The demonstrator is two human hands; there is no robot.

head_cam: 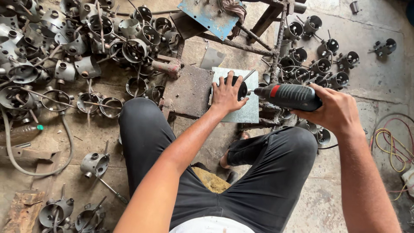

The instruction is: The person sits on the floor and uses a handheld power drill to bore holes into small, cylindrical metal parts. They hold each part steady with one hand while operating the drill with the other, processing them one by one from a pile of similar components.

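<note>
My left hand (227,94) presses down on a round dark metal cup part (241,88) that lies on a light grey metal sheet (248,113). My right hand (334,110) grips a dark power drill with a red band (290,95), held level. The drill's tip points left at the side of the cup part, right beside my left fingers. A thin rod (249,75) sticks up from the part. I sit low, with my knees in black trousers (267,172) under both arms.
A big heap of similar grey metal cup parts (64,47) fills the left floor, and more (321,67) lie at the upper right. A rusty plate (188,90) adjoins the sheet. Rusty rebar frame (278,47), blue plate (209,15), coloured cables (390,144) on the right.
</note>
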